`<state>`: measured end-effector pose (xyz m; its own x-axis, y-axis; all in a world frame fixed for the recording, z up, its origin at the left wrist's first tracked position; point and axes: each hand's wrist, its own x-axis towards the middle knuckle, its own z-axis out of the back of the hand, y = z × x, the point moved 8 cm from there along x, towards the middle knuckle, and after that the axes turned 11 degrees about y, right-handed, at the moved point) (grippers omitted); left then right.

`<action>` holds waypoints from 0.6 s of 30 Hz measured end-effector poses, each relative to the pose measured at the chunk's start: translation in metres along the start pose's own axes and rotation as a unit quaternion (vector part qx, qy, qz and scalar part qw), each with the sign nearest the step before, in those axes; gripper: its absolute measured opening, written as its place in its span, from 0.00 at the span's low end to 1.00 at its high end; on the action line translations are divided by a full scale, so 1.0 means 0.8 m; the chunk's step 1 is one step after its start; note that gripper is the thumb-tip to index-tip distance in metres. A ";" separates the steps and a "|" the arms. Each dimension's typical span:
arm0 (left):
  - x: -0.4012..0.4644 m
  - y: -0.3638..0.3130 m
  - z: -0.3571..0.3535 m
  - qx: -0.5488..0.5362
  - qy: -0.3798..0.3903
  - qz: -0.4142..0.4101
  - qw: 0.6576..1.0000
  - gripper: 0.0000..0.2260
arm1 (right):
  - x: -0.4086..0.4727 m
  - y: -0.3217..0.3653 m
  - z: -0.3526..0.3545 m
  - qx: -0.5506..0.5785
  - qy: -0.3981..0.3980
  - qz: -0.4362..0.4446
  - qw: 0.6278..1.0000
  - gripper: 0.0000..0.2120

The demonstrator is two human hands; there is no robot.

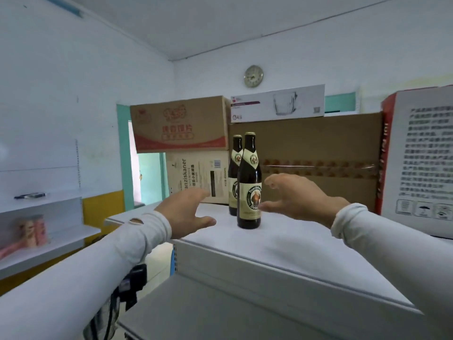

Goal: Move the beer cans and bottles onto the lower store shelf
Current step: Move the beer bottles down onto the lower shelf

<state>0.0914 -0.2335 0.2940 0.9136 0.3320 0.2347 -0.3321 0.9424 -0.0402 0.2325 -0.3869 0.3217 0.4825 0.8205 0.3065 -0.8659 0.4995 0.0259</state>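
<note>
Two dark brown glass beer bottles are seen upright on a white shelf top (282, 244), each with a cream neck label and an oval cream body label: the front bottle (249, 182) partly hides the rear bottle (234, 175), just behind it. The left hand (186, 214) and right hand (296, 195) are held open on either side of the bottles, gripping nothing. Three cardboard boxes are stacked behind.

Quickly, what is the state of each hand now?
Left hand: open, holding nothing.
Right hand: open, beside the front bottle, holding nothing.
</note>
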 end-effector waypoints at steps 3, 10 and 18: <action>0.047 0.012 0.000 0.005 -0.001 0.004 1.000 0.33 | 0.038 -0.025 -0.002 0.030 -0.004 -0.013 0.999 0.31; 0.146 0.034 0.001 -0.001 -0.010 -0.010 1.000 0.33 | 0.094 -0.039 -0.029 0.147 0.025 -0.005 0.989 0.36; 0.232 0.044 0.003 -0.060 -0.009 -0.038 0.997 0.36 | 0.128 -0.041 -0.040 0.196 0.025 -0.028 0.980 0.32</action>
<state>0.2486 -0.1388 0.3387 0.9303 0.2603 0.2586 -0.2316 0.9632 -0.1366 0.3140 -0.3105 0.3216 0.5289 0.8118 0.2473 -0.8168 0.4079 0.4080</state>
